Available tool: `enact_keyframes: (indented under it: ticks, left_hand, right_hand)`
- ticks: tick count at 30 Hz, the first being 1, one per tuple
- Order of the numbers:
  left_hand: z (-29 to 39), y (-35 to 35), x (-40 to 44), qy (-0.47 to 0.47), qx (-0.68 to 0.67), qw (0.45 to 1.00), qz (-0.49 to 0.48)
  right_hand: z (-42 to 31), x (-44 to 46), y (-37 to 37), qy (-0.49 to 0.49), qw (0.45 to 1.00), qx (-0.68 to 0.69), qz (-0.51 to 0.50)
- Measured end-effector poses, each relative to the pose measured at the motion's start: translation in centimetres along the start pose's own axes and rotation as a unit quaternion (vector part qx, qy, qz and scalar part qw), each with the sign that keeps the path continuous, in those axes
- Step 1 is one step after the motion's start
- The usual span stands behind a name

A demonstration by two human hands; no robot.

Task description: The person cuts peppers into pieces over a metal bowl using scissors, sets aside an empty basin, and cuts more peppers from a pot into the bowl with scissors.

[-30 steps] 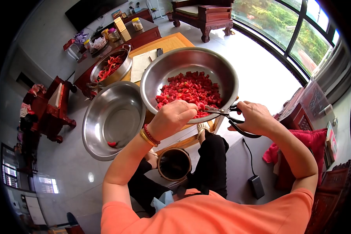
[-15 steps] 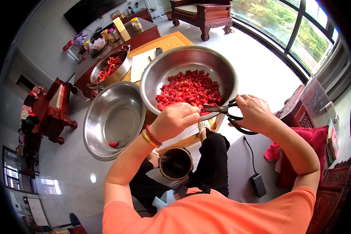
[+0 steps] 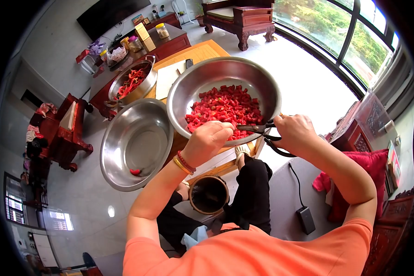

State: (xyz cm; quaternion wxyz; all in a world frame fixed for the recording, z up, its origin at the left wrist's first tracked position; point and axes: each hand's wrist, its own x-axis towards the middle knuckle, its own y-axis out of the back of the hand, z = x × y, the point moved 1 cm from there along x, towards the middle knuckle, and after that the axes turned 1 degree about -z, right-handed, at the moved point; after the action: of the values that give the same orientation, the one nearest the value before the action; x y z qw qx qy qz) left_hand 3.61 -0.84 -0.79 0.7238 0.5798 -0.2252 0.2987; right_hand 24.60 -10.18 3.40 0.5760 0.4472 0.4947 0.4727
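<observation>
My right hand (image 3: 295, 132) grips the black handles of a pair of scissors (image 3: 253, 129), their blades pointing left over the near rim of a large steel basin (image 3: 179, 99). Chopped red chili pieces (image 3: 225, 108) are heaped in that basin. My left hand (image 3: 212, 138) is pinched at the blade tips, around a red chili pepper that the fingers mostly hide. To the left, a second steel basin (image 3: 145, 142) is tilted and contains a small red chili (image 3: 135, 172). Farther back, whole red chilies (image 3: 132, 83) fill a two-handled steel pot (image 3: 145, 87).
A pale board (image 3: 164, 80) lies on the wooden table (image 3: 207, 49) beside the pot. Between my feet stands a brown round pot (image 3: 209, 195). A black adapter (image 3: 305, 220) with a cable rests on the seat to my right, near a red cushion (image 3: 361, 177).
The scissor handles have come closer together and the blades have narrowed at my left fingertips. Both hands stay over the basin's near edge; the whole view has shifted slightly.
</observation>
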Motion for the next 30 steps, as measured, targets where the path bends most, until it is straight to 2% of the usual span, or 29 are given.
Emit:
enact_keyframes:
  ticks: [1,4,7,8,9,10,11,13,16,22,26,28,30]
  left_hand:
    - [0.0,0.2,0.1,0.018,-0.008,1.0,0.012]
    - [-0.3,0.3,0.1,0.078,-0.036,0.995,0.059]
    - [-1.3,0.5,-0.1,0.194,-0.092,0.965,0.152]
    - [-2.3,-0.1,-1.0,0.255,-0.198,0.926,0.198]
    - [-2.8,0.0,-1.3,0.269,-0.215,0.913,0.221]
    - [-2.6,0.2,-1.5,0.298,-0.258,0.887,0.241]
    - [-2.4,0.3,-1.6,0.326,-0.302,0.857,0.26]
    - [-1.9,0.1,-1.7,0.327,-0.326,0.838,0.289]
    - [-0.8,-0.8,-1.3,0.322,-0.32,0.832,0.318]
    - [-0.5,-2.2,-1.3,0.301,-0.259,0.859,0.321]
    - [-0.8,-3.0,-1.6,0.307,-0.268,0.854,0.323]
    - [-0.6,-3.3,-1.5,0.307,-0.243,0.867,0.307]
    - [-0.3,-3.5,-1.5,0.3,-0.225,0.879,0.293]
  right_hand:
    - [-0.1,0.0,-0.1,-0.008,1.0,-0.009,-0.008]
    - [0.1,0.2,-1.1,0.009,0.998,-0.017,0.053]
    - [0.3,0.8,-1.1,-0.025,0.998,0.023,0.057]
    - [0.5,0.7,-0.8,-0.028,0.996,0.074,0.032]
    - [0.7,0.5,-0.7,-0.028,0.992,0.125,0.006]
    - [1.3,0.3,-1.4,0.029,0.968,0.249,-0.003]
    - [1.9,0.7,-3.6,0.031,0.905,0.415,-0.092]
    - [0.1,-0.9,-3.9,-0.009,0.772,0.607,-0.188]
    - [-1.8,-1.9,-4.9,0.005,0.696,0.677,-0.237]
    - [-3.8,-2.5,-4.6,-0.015,0.63,0.733,-0.254]
    - [-4.0,-2.5,-5.1,-0.002,0.613,0.749,-0.251]
    - [-4.1,-2.7,-5.0,0.0,0.589,0.768,-0.251]
    - [-4.1,-2.5,-5.1,-0.011,0.593,0.766,-0.248]
